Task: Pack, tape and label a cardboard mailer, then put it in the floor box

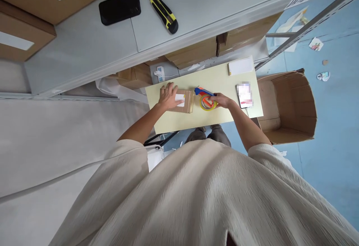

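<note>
Left hand (168,97) spread on box (187,102) | right hand (222,100) gripping tape dispenser (208,101) | room toward near table edge (185,126)

Table (175,121): parcel (187,102) at left, under left hand (168,97); phone (244,95) at right; label stack (240,66) behind phone, near rear right corner. Between parcel and phone: 1 tape dispenser (208,101), in right hand (221,100). Right of table: 1 open box (294,104). Upper shelf (193,10), beyond table: cartons (25,33) left, then 1 handset (120,7), 1 utility knife (162,12).
</note>
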Demonstrator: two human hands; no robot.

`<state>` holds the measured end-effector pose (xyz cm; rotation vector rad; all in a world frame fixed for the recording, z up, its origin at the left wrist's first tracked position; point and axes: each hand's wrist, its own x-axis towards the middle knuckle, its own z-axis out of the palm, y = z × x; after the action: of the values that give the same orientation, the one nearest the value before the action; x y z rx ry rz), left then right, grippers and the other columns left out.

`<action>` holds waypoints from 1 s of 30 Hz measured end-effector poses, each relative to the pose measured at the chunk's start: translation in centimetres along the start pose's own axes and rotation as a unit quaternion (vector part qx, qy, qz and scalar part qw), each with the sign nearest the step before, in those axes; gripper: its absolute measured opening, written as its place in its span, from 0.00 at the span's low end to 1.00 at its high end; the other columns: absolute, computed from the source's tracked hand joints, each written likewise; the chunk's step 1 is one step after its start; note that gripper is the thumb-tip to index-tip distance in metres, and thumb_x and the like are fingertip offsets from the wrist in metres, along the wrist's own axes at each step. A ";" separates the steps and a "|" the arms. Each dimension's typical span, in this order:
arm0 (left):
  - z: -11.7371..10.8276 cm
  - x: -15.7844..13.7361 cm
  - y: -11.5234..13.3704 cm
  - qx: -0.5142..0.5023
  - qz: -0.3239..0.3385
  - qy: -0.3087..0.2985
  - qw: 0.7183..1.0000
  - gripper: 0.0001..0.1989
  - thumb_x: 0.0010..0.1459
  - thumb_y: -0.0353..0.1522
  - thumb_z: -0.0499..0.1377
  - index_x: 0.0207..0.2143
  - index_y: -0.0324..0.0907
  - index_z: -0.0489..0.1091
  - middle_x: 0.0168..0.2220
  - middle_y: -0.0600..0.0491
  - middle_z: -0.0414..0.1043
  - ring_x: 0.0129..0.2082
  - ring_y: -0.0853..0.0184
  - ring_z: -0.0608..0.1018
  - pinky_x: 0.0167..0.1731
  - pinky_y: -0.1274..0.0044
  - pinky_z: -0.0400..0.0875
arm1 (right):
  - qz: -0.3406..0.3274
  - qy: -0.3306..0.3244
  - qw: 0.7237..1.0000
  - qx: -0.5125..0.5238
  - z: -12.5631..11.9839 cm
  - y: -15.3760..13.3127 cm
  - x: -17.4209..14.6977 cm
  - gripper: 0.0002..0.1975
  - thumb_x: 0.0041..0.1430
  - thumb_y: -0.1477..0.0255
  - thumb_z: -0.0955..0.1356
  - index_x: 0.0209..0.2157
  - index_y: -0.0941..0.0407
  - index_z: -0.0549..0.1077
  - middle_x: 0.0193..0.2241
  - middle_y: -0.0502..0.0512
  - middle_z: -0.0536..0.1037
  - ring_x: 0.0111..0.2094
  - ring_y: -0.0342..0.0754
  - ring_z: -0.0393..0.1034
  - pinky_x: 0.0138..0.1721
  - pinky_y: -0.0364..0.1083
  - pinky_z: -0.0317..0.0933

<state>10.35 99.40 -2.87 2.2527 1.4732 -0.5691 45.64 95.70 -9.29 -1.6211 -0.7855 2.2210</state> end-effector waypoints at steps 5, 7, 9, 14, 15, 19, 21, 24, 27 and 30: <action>0.4 0.9 0.9 0.022 0.185 -0.060 0.981 0.73 0.48 0.63 0.75 0.85 0.45 0.48 0.86 0.33 0.35 0.84 0.28 0.39 0.79 0.42 0.32 | 0.001 0.006 1.000 -0.017 0.2 0.0 -0.1 0.18 0.55 0.69 0.81 0.46 0.57 0.79 0.46 0.65 0.86 0.47 0.61 0.83 0.46 0.57 0.85; 0.8 1.1 1.3 0.039 0.189 -0.070 0.979 0.76 0.46 0.63 0.76 0.86 0.44 0.46 0.86 0.32 0.33 0.84 0.27 0.38 0.78 0.41 0.31 | 0.000 0.008 1.000 -0.018 0.0 0.1 -0.3 0.19 0.56 0.69 0.81 0.47 0.57 0.79 0.46 0.64 0.86 0.47 0.61 0.83 0.47 0.58 0.85; 1.2 0.9 1.7 0.053 0.198 -0.064 0.977 0.77 0.45 0.64 0.76 0.86 0.44 0.45 0.86 0.31 0.33 0.84 0.25 0.38 0.77 0.39 0.31 | 0.001 0.014 1.000 -0.023 -0.3 0.3 -0.5 0.19 0.56 0.68 0.81 0.47 0.57 0.79 0.45 0.63 0.86 0.47 0.61 0.83 0.47 0.57 0.85; 1.8 0.3 2.2 0.060 0.191 -0.042 0.979 0.76 0.44 0.61 0.78 0.86 0.44 0.48 0.86 0.31 0.39 0.82 0.24 0.47 0.78 0.40 0.36 | 0.004 -0.001 1.000 -0.014 -0.3 0.6 -0.5 0.20 0.55 0.68 0.82 0.47 0.57 0.79 0.45 0.63 0.85 0.48 0.60 0.82 0.44 0.55 0.86; 1.8 0.3 2.1 0.056 0.178 -0.038 0.982 0.75 0.44 0.60 0.78 0.85 0.44 0.49 0.85 0.31 0.40 0.82 0.25 0.49 0.78 0.41 0.37 | 0.003 -0.006 1.000 -0.005 -0.2 0.6 -0.4 0.21 0.55 0.67 0.82 0.47 0.57 0.79 0.46 0.64 0.85 0.48 0.60 0.82 0.43 0.55 0.86; 1.8 0.8 1.5 0.027 0.133 -0.023 0.990 0.73 0.44 0.59 0.79 0.85 0.46 0.51 0.85 0.33 0.44 0.80 0.27 0.53 0.78 0.44 0.40 | 0.005 -0.015 1.000 0.014 -0.1 0.5 -0.2 0.24 0.54 0.65 0.83 0.49 0.57 0.77 0.48 0.66 0.83 0.49 0.61 0.81 0.42 0.58 0.88; 1.8 1.0 0.9 0.011 0.090 -0.014 0.996 0.74 0.44 0.60 0.78 0.85 0.45 0.51 0.84 0.33 0.44 0.80 0.27 0.52 0.78 0.44 0.41 | 0.013 -0.009 1.000 0.006 -0.5 0.6 -0.5 0.23 0.56 0.65 0.82 0.48 0.58 0.78 0.47 0.66 0.84 0.48 0.61 0.82 0.41 0.58 0.88; 1.8 1.1 0.2 -0.003 0.015 -0.004 1.000 0.76 0.44 0.63 0.76 0.85 0.44 0.48 0.84 0.32 0.44 0.80 0.25 0.52 0.78 0.44 0.43 | 0.026 0.002 1.000 0.002 -1.1 0.8 -1.1 0.21 0.56 0.65 0.82 0.47 0.58 0.79 0.46 0.66 0.84 0.47 0.61 0.82 0.41 0.57 0.87; 1.6 1.4 0.0 -0.012 -0.020 -0.001 1.000 0.76 0.45 0.65 0.75 0.85 0.46 0.46 0.83 0.32 0.45 0.80 0.25 0.52 0.77 0.44 0.47 | 0.013 -0.005 1.000 0.020 -1.5 1.0 -1.7 0.20 0.57 0.66 0.81 0.48 0.58 0.80 0.48 0.66 0.84 0.50 0.62 0.81 0.42 0.59 0.88; 1.1 2.0 0.0 -0.024 -0.066 0.013 0.997 0.75 0.47 0.67 0.73 0.86 0.47 0.43 0.83 0.31 0.46 0.79 0.25 0.55 0.76 0.43 0.52 | 0.007 -0.007 1.000 0.007 -1.6 1.4 -2.1 0.20 0.56 0.66 0.81 0.48 0.57 0.80 0.50 0.66 0.84 0.51 0.62 0.81 0.42 0.58 0.88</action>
<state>10.91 100.35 -4.84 2.1458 1.6396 -0.5400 47.96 93.84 -8.78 -1.6103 -0.7622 2.2452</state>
